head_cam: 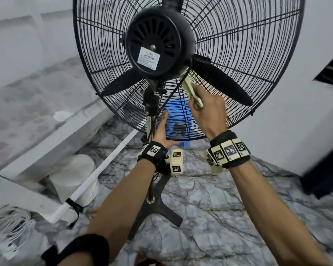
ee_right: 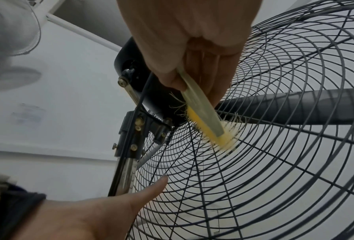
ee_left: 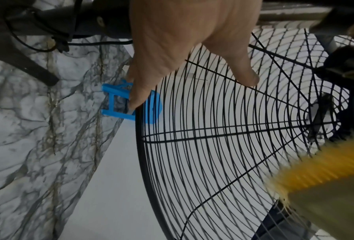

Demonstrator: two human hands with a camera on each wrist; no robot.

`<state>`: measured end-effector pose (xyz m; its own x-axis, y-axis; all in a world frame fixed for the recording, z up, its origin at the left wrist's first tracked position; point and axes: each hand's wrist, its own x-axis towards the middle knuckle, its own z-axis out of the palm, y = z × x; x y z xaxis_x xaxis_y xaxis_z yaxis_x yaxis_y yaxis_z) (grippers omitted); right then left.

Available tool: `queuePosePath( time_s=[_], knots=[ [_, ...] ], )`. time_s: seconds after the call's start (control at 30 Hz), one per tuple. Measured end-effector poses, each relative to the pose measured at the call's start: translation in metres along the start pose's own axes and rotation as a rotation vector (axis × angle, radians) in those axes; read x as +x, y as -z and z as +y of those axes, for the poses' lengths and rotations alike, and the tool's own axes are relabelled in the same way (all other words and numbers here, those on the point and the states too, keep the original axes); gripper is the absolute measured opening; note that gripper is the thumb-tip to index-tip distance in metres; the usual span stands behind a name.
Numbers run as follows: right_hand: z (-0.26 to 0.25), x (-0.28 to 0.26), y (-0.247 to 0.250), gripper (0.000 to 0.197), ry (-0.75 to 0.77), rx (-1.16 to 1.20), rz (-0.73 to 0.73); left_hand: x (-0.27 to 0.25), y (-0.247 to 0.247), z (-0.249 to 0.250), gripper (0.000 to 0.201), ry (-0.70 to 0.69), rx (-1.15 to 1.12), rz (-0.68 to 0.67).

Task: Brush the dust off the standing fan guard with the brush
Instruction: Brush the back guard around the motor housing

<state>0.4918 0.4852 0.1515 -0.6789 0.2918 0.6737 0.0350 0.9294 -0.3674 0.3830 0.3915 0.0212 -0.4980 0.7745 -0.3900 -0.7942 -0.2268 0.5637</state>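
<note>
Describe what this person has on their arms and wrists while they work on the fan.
Both forearms are bare. Each wrist carries a black strap ringed with cream blocks printed with black-and-white square codes; a cream camera box with the same codes hangs off the left wrist. A black band wraps the left arm near the elbow.

The standing fan's guard fills the far middle of the room, its rear side facing the person, with the motor housing at its centre and the pole running down to the cross base on the floor nearest us. The left hand lies flat against the lower guard, just right of the pole. The right hand is higher and to the right, holding the brush against the wires just below the motor housing. A stool stands behind the guard. A bucket sits to the left, beside a step, cables nearer.
</note>
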Motion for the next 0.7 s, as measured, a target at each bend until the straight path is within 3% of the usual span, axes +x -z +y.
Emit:
queuePosePath(
  time_s=[0.07,0.2,0.37,0.47,0.57,0.63,0.7],
  knots=[
    [-0.005,0.001,-0.001,0.036,0.015,0.003,0.035,0.004,0.003,-0.003,0.086,0.003,-0.014,-0.047],
    [-0.01,0.002,-0.006,0.045,-0.005,-0.082,0.137,0.015,0.001,-0.012,0.099,-0.012,-0.066,0.0],
    [-0.015,-0.004,-0.018,0.047,0.044,-0.002,-0.116,0.049,0.017,-0.036,0.116,-0.059,-0.023,0.121],
    [-0.014,0.004,-0.01,0.038,-0.013,0.011,-0.054,0.041,0.023,-0.037,0.104,-0.113,-0.025,0.08],
    [-0.018,0.001,-0.015,0.045,-0.061,-0.086,0.048,0.022,0.012,-0.031,0.093,-0.12,-0.073,0.094],
    [-0.024,-0.004,-0.028,0.05,-0.021,-0.146,-0.014,0.009,-0.009,-0.016,0.092,-0.084,-0.064,0.009],
    [-0.025,-0.003,-0.03,0.043,-0.007,-0.116,-0.083,0.009,-0.01,-0.015,0.086,-0.06,-0.046,0.078]
  ],
)
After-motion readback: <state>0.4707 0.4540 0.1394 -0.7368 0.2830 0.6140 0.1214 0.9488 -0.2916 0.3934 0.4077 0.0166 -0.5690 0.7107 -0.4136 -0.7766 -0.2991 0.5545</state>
